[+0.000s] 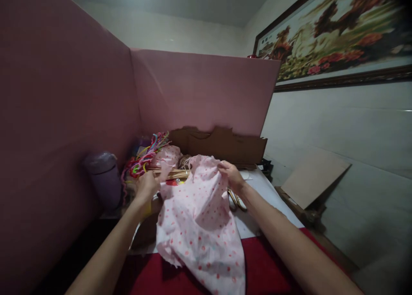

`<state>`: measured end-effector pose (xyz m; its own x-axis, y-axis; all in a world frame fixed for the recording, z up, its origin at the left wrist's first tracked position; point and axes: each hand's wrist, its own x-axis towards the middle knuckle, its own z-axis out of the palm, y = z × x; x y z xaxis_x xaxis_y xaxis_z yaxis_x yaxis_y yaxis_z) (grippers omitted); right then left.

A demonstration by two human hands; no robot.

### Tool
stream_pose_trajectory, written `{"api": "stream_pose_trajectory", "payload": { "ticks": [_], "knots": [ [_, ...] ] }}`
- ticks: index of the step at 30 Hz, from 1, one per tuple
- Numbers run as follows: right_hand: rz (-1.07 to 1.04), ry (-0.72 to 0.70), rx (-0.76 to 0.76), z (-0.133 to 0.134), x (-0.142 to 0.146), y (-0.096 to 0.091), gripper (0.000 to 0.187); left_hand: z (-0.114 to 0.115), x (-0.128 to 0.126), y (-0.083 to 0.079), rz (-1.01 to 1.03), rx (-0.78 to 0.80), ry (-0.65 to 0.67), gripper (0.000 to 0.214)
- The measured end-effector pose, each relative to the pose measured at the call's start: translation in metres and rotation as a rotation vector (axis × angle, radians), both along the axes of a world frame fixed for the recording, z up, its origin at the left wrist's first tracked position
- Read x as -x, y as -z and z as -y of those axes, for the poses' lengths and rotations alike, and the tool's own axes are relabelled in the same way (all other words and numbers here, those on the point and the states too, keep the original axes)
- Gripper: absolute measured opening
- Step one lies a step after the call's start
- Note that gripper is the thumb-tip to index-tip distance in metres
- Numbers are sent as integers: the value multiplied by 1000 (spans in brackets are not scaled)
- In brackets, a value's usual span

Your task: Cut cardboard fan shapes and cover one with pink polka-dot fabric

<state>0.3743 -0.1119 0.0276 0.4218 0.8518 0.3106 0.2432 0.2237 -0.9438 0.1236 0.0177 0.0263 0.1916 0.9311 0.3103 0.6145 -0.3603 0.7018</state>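
Observation:
A pale pink cloth with red dots (pixel 206 226) hangs between my two hands, its lower end draping toward me over the table's front. My right hand (pixel 231 174) is closed on its upper right corner. On the other side, my left hand (pixel 148 187) pinches a narrow strip at the cloth's upper left edge. Scissors with gold-coloured handles (pixel 236 200) lie beside the cloth, below my right hand and partly covered. Behind the cloth are a bundle of thin wooden sticks (pixel 177 174) and a second bunched dotted cloth (pixel 169 156).
Colourful fuzzy stems (pixel 146 157) are heaped at the back left, near a purple lidded container (pixel 104 179). Torn-edged brown cardboard (pixel 222 144) stands along the back, before a pink partition (pixel 199 93). A white sheet (pixel 277 196) and red cloth (pixel 264 260) cover the table.

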Motion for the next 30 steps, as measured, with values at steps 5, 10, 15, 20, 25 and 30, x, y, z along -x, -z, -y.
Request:
{"api": "stream_pose_trajectory", "payload": {
  "ticks": [5,10,15,20,25,30],
  "knots": [
    [-289,-308,-38,39,3,-37,37,32,-39,-16,183,-123,422,69],
    [-329,-483,75,54,14,-56,37,49,-67,-33,665,536,980,85],
    [-305,-557,74,61,8,-71,33,58,-59,-43,563,866,1273,62],
    [-187,-628,113,65,9,-86,37,79,-63,-54,540,757,1371,46],
    [139,-392,160,58,6,-84,35,71,-69,-63,389,291,812,22],
    [250,71,140,50,10,-79,24,76,-63,-67,404,-210,305,12]
  ]
}}
